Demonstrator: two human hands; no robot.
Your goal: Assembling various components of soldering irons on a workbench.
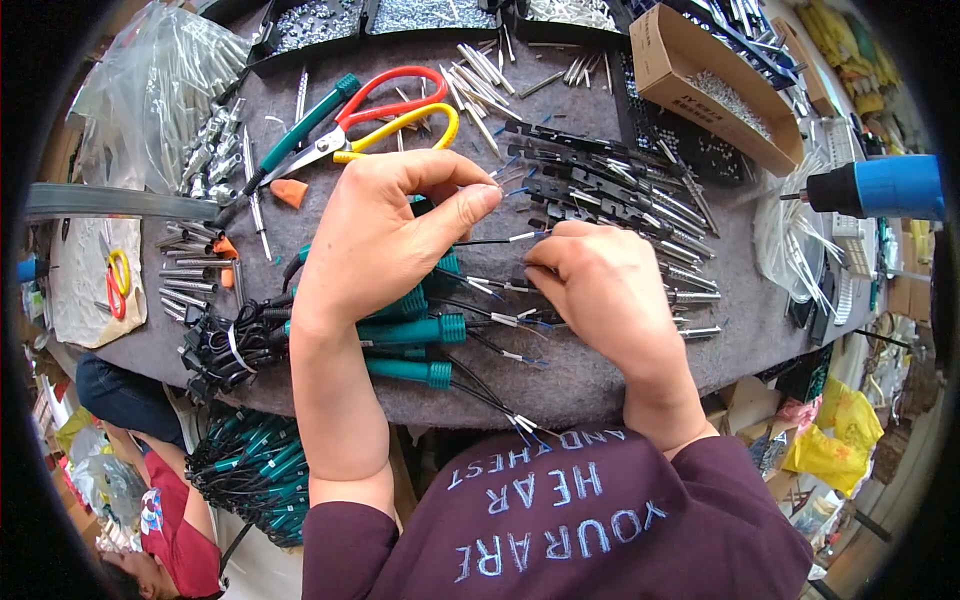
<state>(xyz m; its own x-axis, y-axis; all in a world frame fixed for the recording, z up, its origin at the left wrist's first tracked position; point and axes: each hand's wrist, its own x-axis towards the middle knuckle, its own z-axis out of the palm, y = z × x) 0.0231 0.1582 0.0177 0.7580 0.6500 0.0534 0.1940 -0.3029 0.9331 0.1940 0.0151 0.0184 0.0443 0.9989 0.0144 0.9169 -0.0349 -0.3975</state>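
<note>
My left hand [385, 220] is closed in a pinch, thumb against forefinger, on a thin wire with a white sleeve and bluish end. Close by on the right, my right hand [605, 280] is also closed, fingertips together beside a white-sleeved black wire [520, 237]; what they hold is hidden. Under and beside my left forearm lie several green plastic handles [415, 330], with black leads ending in white sleeves [505, 320]. Beyond my right hand is a row of metal rods [680, 230] with black clip-like brackets [575, 165].
Red-and-yellow scissors [325, 148] and a green-handled tool [305, 125] lie beyond my left hand. Small metal parts fill black trays [430, 15] and a cardboard box [690, 100]. A blue power screwdriver [880, 188] juts in from the right. Another person [175, 510] is at lower left.
</note>
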